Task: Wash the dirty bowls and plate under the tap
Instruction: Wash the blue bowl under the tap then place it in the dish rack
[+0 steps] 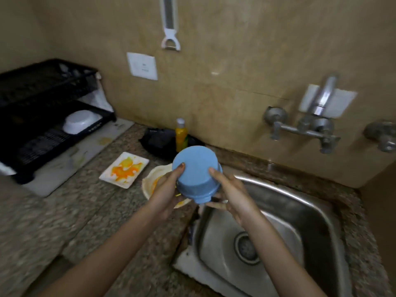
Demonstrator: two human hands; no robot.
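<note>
A blue bowl [194,170] is held upside down and tilted, its base facing me, above the left edge of the steel sink [300,202]. My left hand [166,190] grips its left side and my right hand [230,195] grips its right side and rim. Under my left hand lies a cream bowl [150,179] with orange smears, partly hidden. A white rectangular plate [124,169] stained orange and yellow rests on the granite counter to the left. The tap [321,112] is mounted on the wall at the back right, with no water visible.
A black dish rack [42,116] at the left holds an upturned white bowl [81,121] and stands on a white board [70,161]. A yellow soap bottle [181,136] stands by a black bag [158,138] at the wall. A peeler [170,24] hangs above.
</note>
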